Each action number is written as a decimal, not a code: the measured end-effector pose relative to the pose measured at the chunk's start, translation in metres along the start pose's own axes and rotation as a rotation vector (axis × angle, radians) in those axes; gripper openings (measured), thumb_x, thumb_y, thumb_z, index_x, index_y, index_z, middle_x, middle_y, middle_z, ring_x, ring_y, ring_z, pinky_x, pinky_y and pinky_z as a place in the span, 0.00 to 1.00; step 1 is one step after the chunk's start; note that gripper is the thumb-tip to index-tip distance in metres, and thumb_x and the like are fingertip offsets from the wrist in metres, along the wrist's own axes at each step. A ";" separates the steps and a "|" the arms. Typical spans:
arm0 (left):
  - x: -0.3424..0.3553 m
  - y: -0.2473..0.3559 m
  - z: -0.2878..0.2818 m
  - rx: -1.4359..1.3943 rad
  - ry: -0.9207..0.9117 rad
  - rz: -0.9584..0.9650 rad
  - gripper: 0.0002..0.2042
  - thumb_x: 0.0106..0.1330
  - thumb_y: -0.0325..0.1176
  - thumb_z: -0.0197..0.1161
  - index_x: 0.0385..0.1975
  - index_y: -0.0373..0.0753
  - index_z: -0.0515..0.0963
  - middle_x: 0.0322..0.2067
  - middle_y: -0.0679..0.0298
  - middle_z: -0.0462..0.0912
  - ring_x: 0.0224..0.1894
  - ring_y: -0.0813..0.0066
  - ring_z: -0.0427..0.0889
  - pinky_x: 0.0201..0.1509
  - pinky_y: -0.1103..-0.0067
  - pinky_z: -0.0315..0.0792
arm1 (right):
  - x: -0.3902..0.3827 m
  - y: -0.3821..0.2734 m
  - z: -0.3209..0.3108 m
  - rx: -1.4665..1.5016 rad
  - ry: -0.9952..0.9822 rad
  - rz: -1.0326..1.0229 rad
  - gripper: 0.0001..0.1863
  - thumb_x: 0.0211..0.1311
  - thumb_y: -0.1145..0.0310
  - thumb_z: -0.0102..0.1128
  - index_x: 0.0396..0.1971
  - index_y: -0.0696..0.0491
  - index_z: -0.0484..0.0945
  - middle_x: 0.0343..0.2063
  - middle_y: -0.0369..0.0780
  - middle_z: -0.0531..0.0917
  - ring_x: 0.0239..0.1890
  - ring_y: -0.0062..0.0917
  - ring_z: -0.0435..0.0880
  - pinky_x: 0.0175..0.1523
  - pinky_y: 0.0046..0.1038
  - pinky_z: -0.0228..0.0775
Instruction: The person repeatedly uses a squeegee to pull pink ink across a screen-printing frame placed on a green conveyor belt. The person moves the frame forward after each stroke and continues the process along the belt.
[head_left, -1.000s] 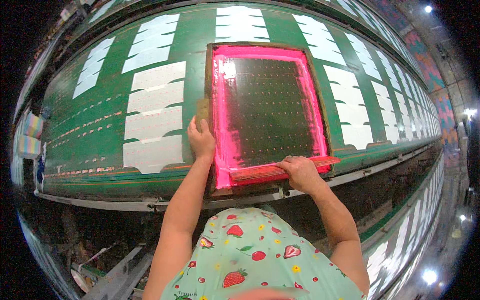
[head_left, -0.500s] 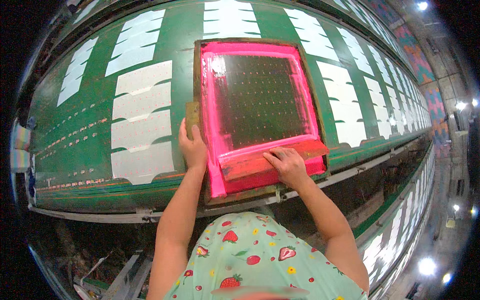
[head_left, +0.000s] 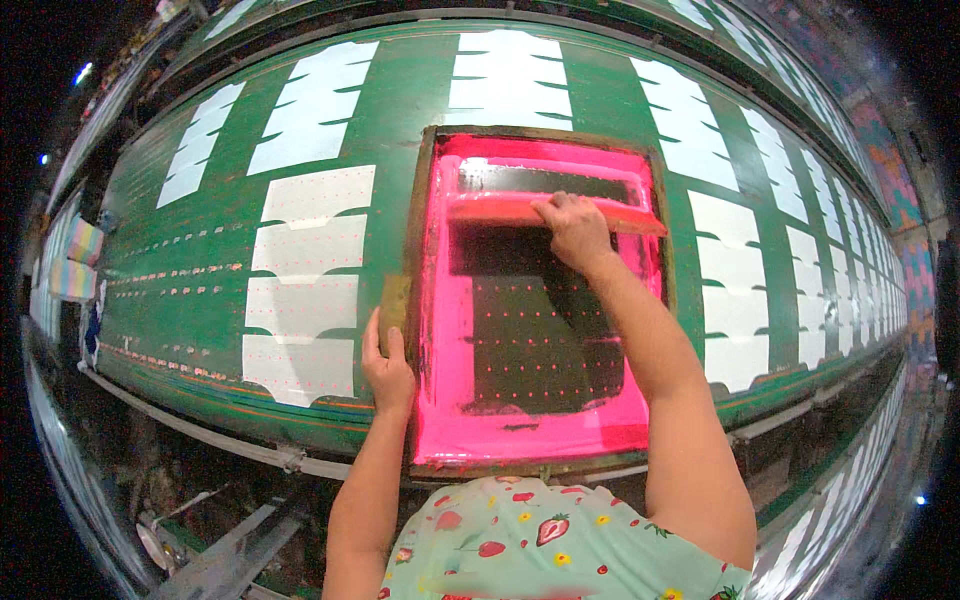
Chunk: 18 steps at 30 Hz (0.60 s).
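Observation:
A screen printing frame [head_left: 424, 215] lies flat on the green table, its inside borders thick with bright pink ink [head_left: 530, 437]. Its dark mesh [head_left: 545, 345] carries rows of small pink dots. My right hand [head_left: 582, 236] grips a long pink-stained squeegee [head_left: 490, 211], which spans the far part of the screen. At the frame's left side, my left hand [head_left: 388, 372] closes round a yellowish block-like handle [head_left: 397, 300]. The squeegee hides a strip of the mesh, and my right forearm covers part of the frame's right side.
Pale cut pieces with pink dots [head_left: 305, 290] lie left of the frame. More white pieces [head_left: 730, 290] stretch off to the right and along the far side of the green table [head_left: 215, 300]. A metal rail [head_left: 225, 437] runs along the near edge.
My right hand has pushed the squeegee from the near end of the screen to the far part. The left hand keeps its hold on the handle. My view has shifted slightly.

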<state>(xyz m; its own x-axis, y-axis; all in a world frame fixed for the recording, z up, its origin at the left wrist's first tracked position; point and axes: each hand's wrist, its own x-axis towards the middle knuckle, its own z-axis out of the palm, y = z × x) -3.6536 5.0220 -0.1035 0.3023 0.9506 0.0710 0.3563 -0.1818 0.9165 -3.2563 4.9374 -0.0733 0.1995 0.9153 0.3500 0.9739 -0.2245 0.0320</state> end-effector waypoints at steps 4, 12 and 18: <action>-0.002 0.001 0.002 0.038 0.034 -0.012 0.24 0.83 0.35 0.60 0.73 0.30 0.76 0.69 0.45 0.81 0.72 0.49 0.79 0.78 0.62 0.69 | 0.058 0.042 0.019 -0.012 -0.038 -0.004 0.17 0.64 0.71 0.63 0.51 0.44 0.89 0.44 0.46 0.89 0.47 0.44 0.91 0.51 0.48 0.84; -0.004 0.000 0.002 0.103 0.060 -0.023 0.24 0.83 0.38 0.61 0.72 0.30 0.77 0.67 0.46 0.83 0.70 0.50 0.80 0.76 0.62 0.70 | 0.117 0.085 0.011 0.077 -0.232 0.089 0.18 0.65 0.72 0.63 0.53 0.45 0.89 0.48 0.47 0.92 0.53 0.46 0.92 0.57 0.51 0.85; -0.004 -0.003 0.002 0.079 0.051 -0.031 0.24 0.83 0.38 0.61 0.72 0.29 0.77 0.67 0.45 0.83 0.70 0.50 0.80 0.76 0.63 0.70 | 0.117 0.090 0.012 0.032 -0.283 0.053 0.14 0.64 0.71 0.62 0.49 0.49 0.88 0.47 0.48 0.92 0.52 0.48 0.93 0.56 0.52 0.86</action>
<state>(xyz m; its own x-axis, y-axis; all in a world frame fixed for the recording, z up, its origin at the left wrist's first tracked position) -3.6542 5.0187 -0.1075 0.2448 0.9674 0.0647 0.4341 -0.1690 0.8849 -3.1440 5.0279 -0.0411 0.2684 0.9604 0.0746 0.9632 -0.2684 -0.0104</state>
